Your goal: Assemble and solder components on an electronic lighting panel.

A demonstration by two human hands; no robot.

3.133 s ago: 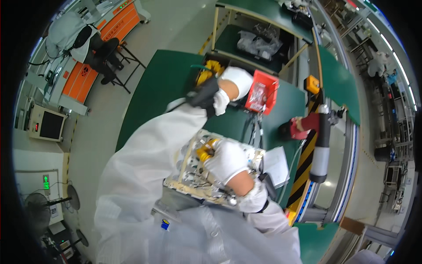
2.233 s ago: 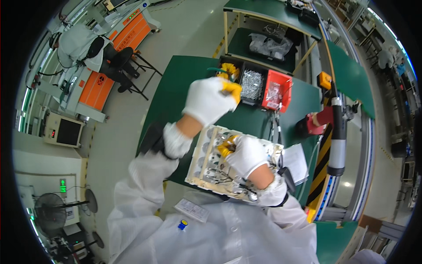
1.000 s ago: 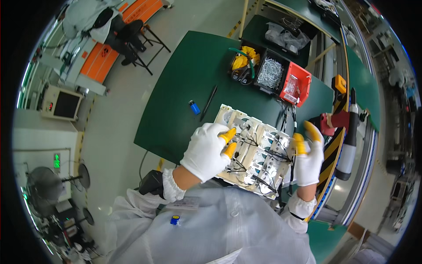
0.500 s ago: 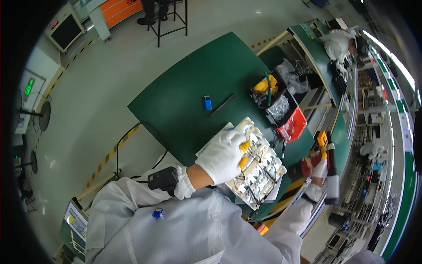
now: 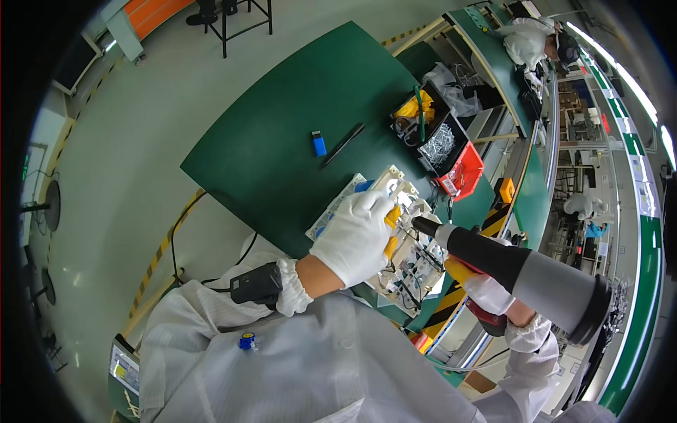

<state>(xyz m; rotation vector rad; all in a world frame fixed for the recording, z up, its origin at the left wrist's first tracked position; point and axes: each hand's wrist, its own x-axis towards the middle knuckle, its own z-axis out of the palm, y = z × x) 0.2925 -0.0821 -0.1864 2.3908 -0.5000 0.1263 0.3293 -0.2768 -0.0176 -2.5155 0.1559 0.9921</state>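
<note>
Left hand (image 5: 356, 236) presses flat on the white board (image 5: 405, 247), frame centre, at the green table (image 5: 282, 127) edge. Right hand (image 5: 486, 292) is clenched around the driver (image 5: 522, 275), tip at the board. Board looks light, stiff, fragile wiring; hold by edges.

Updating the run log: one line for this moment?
left hand: pressing on white panel | right hand: holding power screwdriver, tip at panel | green table

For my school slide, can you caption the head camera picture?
Gloved left hand steadies a white panel while the right hand aims an electric screwdriver.
</note>
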